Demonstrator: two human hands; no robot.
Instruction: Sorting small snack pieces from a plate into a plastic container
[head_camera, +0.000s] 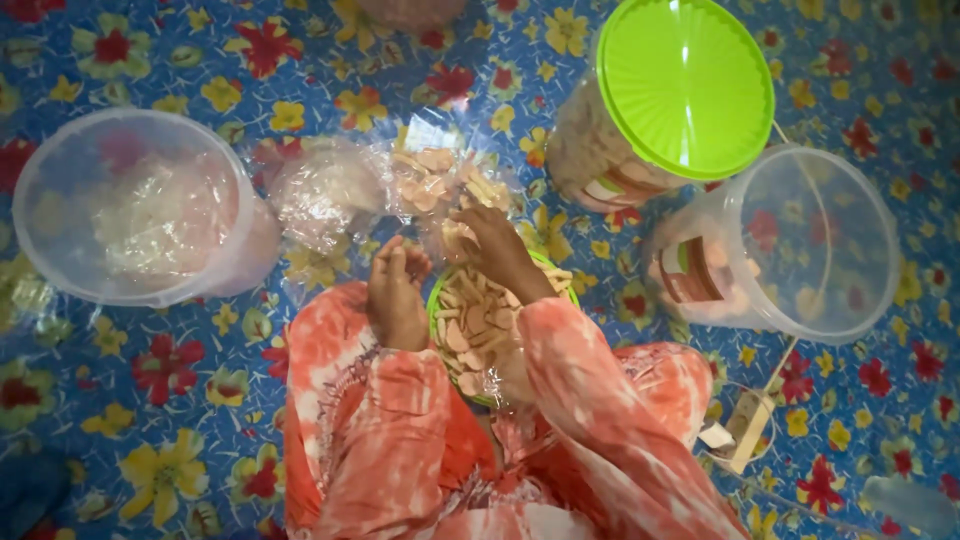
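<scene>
Sleeves in orange tie-dye frame a green bowl (437, 300) of pale crackers in the lap. Left hand (396, 295) is curled at the bowl's rim, can't tell if it's pinching anything. Right hand (497, 250) looks closed on crackers at a clear bag (440, 185) just beyond, so bagging seems underway; next needs the bag mouth held open. Bag runs sideways, mouth unclear. Further out, lidded tub (670, 90), open buckets.

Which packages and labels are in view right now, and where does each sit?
Lidded tub: upper right, clear, round green lid, banded label.
Open tub: right, clear, lying tilted, orange-brown label.
Empty tub: left, clear plastic.
Clear cracker bags: above the hands.
</scene>
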